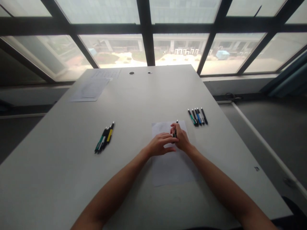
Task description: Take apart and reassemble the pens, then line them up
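My right hand (182, 138) is closed around a dark pen (175, 131), whose narrow end points up and away from me. Beside it, my left hand (161, 144) stretches its fingers towards the pen's lower end, with the thumb apart; the fingertips meet the right hand there. Whether they touch the pen itself I cannot tell. Both hands are over a white sheet of paper (172, 169) on the table. To the right lies a row of several pens (198, 117) with green, white, blue and black parts. On the left, several more pens (104, 138) lie bunched together, one with a yellow band.
The white table (134, 105) reaches to a framed window (181, 48). Printed papers (92, 88) lie at its far left, and two round holes (131, 73) are near the far edge. A small dark label (256, 168) sits by the right edge.
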Tool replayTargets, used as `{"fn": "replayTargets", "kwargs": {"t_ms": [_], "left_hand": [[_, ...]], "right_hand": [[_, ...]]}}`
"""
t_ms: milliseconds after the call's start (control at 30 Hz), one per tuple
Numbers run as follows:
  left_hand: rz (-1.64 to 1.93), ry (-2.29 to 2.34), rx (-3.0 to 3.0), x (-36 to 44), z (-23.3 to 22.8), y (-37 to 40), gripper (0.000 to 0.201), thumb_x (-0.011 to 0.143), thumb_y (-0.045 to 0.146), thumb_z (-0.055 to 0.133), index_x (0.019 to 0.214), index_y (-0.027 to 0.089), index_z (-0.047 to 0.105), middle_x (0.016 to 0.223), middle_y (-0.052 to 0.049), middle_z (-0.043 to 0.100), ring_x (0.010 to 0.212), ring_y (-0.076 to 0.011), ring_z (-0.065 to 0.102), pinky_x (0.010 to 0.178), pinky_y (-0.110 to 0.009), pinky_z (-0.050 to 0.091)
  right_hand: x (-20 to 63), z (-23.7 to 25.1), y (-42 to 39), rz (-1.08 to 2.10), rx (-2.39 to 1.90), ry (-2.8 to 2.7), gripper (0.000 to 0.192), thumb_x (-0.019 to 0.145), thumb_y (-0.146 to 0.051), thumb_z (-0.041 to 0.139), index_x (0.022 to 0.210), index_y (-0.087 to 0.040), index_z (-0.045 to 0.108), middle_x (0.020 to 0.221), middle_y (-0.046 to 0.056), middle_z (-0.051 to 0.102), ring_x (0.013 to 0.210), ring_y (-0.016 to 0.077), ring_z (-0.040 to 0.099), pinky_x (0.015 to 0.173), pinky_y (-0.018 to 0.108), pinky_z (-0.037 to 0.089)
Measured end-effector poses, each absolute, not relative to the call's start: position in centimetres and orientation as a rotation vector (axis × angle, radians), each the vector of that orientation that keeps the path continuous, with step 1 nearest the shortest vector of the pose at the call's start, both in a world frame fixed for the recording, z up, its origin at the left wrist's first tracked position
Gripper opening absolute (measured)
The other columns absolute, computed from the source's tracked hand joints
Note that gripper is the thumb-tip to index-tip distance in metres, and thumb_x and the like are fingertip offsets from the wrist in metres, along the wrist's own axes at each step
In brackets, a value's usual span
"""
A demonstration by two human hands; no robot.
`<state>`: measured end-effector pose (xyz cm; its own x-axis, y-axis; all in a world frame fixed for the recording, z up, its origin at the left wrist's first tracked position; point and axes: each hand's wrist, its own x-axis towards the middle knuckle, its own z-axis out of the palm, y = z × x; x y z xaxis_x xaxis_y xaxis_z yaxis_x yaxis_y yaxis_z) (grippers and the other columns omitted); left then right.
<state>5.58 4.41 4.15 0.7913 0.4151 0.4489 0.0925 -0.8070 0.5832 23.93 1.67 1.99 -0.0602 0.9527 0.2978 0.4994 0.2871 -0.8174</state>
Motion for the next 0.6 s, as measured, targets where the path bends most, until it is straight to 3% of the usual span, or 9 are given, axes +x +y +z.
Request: {"fn": "replayTargets", "kwargs": {"t_ms": [133,300,433,533,600], "left_hand": [[0.806,0.455,2.350,5.7,4.1,4.4,0.024,0.096,0.037,0.056,0.110,0.023,0.071,0.091,-0.010,0.072,0.090,-0.0213,0.066,0.086,-0.036,0.052],[0.825,0.347,2.260,5.5,4.2,4.6,0.027,0.089,0.040,0.067,0.108,0.023,0.072,0.096,-0.011,0.073,0.094,-0.0225,0.066,0.089,-0.037,0.053],[0.867,0.374,2.209,5.7,4.0,4.3,0.019,0.092,0.034,0.062,0.102,0.021,0.073,0.095,-0.012,0.073,0.092,-0.0213,0.067,0.086,-0.036,0.054],[0.857,0.409,2.198,5.6,3.5,4.2,0.023,0.092,0.038,0.064,0.103,0.020,0.072,0.097,-0.012,0.072,0.093,-0.0215,0.067,0.087,-0.036,0.053],[0.869,0.446,2.201,5.5,3.1,4.4,0.039,0.086,0.044,0.070,0.117,0.021,0.068,0.097,-0.011,0.072,0.090,-0.0208,0.067,0.082,-0.034,0.053]], "right_hand": [[23.9,2.0,1.8,0.705,-1.292,-1.769,0.051,0.077,-0.020,0.060,0.124,-0.026,0.043,0.090,-0.001,0.064,0.069,0.0162,0.058,0.067,0.028,0.042],[24.0,1.9,1.7,0.712,-1.225,-1.824,0.052,0.079,-0.020,0.059,0.128,-0.026,0.041,0.093,0.000,0.064,0.073,0.0164,0.059,0.068,0.028,0.043],[24.0,2.0,1.7,0.723,-1.187,-1.824,0.052,0.079,-0.020,0.062,0.127,-0.026,0.043,0.094,0.000,0.064,0.074,0.0158,0.058,0.070,0.028,0.044],[23.9,2.2,1.9,0.771,-1.158,-1.781,0.047,0.082,-0.019,0.059,0.127,-0.026,0.046,0.094,0.001,0.063,0.070,0.0141,0.057,0.067,0.027,0.045],[23.9,2.5,2.2,0.816,-1.117,-1.709,0.046,0.084,-0.016,0.052,0.129,-0.026,0.049,0.093,0.001,0.062,0.069,0.0134,0.056,0.065,0.026,0.046]]}}
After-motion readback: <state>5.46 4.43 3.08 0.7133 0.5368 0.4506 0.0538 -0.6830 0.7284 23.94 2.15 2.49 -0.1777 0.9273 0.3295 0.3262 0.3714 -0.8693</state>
